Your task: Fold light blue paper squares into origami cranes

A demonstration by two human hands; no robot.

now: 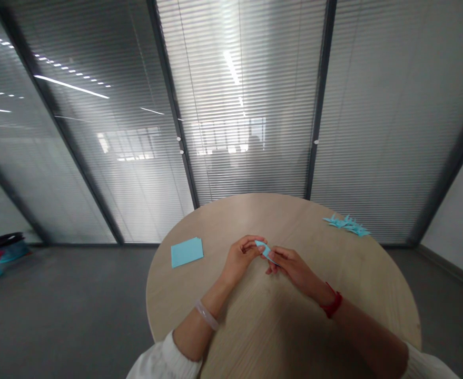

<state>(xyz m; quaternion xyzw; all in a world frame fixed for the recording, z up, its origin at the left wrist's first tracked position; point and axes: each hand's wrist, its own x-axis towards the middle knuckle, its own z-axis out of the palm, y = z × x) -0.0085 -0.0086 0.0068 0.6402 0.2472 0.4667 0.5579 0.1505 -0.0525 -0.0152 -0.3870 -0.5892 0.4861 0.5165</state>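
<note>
A small piece of folded blue paper (pixel 263 249) is held between my two hands above the middle of the round table. My left hand (pixel 242 256) pinches its upper left end between thumb and fingers. On the other side, my right hand (pixel 290 263) grips the lower right end, thumb on top. Fingers cover part of the paper, so its full shape is hidden. Left of my hands lies a stack of flat blue paper sheets (pixel 187 252). Toward the right far edge rests a pile of folded blue paper pieces (pixel 346 225), pointed in shape.
The round wooden table (pixel 231 216) stands before a glass wall with blinds (pixel 250 173). Dark floor (pixel 97 305) surrounds it. At the far left are blue and red items (pixel 2 255) on the floor, too blurred to name.
</note>
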